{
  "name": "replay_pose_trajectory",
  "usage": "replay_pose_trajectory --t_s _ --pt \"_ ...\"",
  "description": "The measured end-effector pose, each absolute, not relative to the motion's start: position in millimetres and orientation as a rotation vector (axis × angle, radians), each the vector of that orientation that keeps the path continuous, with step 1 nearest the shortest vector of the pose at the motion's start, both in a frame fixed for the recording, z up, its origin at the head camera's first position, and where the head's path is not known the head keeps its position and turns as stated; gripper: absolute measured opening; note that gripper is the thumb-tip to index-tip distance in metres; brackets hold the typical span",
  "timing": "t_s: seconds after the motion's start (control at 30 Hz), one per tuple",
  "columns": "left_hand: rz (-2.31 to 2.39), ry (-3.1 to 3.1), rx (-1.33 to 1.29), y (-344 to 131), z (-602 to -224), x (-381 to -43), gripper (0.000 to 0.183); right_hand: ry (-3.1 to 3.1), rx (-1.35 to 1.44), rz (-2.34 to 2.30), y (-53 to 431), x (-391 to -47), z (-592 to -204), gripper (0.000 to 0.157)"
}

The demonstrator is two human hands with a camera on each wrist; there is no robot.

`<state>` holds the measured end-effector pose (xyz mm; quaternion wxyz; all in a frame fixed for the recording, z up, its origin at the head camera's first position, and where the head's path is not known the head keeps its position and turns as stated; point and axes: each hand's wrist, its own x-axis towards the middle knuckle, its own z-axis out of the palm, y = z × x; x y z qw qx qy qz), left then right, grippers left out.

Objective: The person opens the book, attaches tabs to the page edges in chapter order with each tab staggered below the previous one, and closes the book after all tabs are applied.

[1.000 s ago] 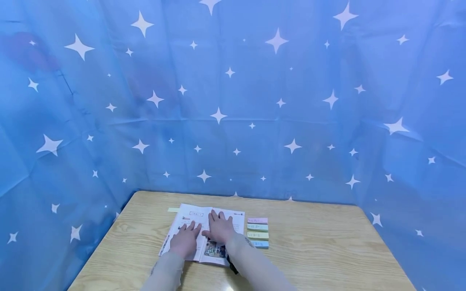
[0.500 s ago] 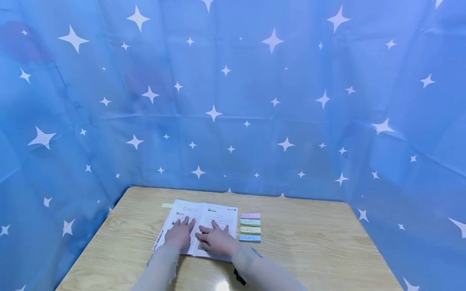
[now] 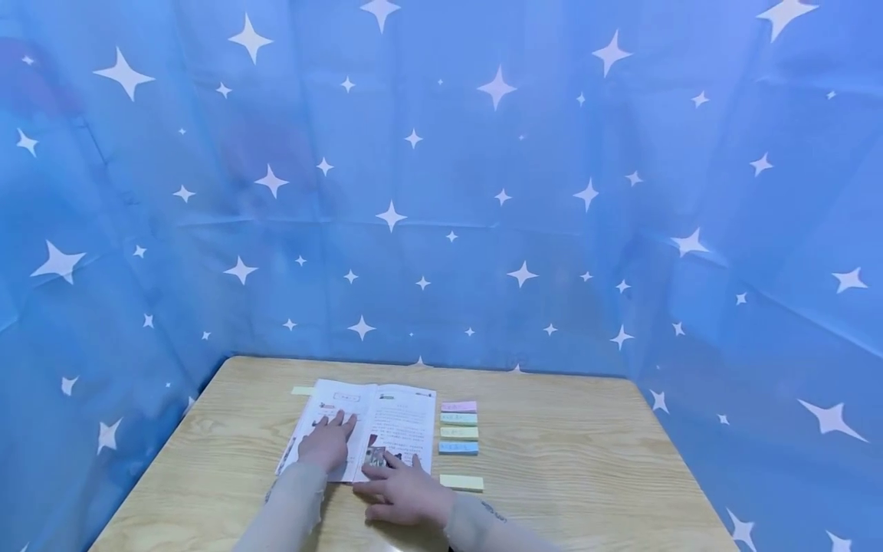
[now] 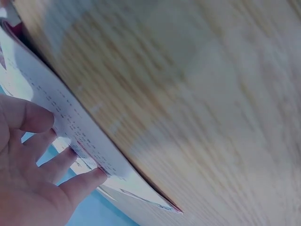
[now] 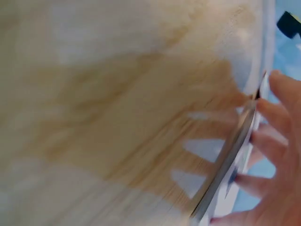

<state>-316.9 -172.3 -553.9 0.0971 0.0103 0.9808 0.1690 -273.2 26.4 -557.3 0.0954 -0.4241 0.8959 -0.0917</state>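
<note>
An open book (image 3: 403,422) lies on the wooden table, with printed text on both pages and a picture low on the right page. My left hand (image 3: 326,445) rests on the left page, fingers spread; in the left wrist view the left hand (image 4: 42,165) lies across the page near its text lines. At the lower edge of the right page is my right hand (image 3: 407,491), fingers spread and partly over the picture. The right wrist view has the right hand's fingertips (image 5: 263,106) right at the book's edge (image 5: 230,160), blurred.
Right of the book, pink (image 3: 458,407), green (image 3: 458,418), yellow and blue (image 3: 458,448) sticky notes form a column. A pale yellow pad (image 3: 462,482) lies below them. A pale tab (image 3: 302,391) shows at the book's upper left. A blue starry curtain (image 3: 441,192) surrounds the table.
My right hand has slid from the top of the right page down to its lower edge, uncovering the text. The left hand stays on its page. The pale yellow pad has come into view.
</note>
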Motion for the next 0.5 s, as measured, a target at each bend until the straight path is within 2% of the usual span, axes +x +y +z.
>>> replay_pose_trajectory --t_s 0.23,0.5 --pt "0.513 2.906 0.06 -172 -554 -315 0.053 2.791 -1.279 -0.109 57 -264 -552 0.05" --pt "0.483 2.923 0.082 -176 -557 -316 0.051 2.822 -1.316 -0.038 60 -258 -546 0.049"
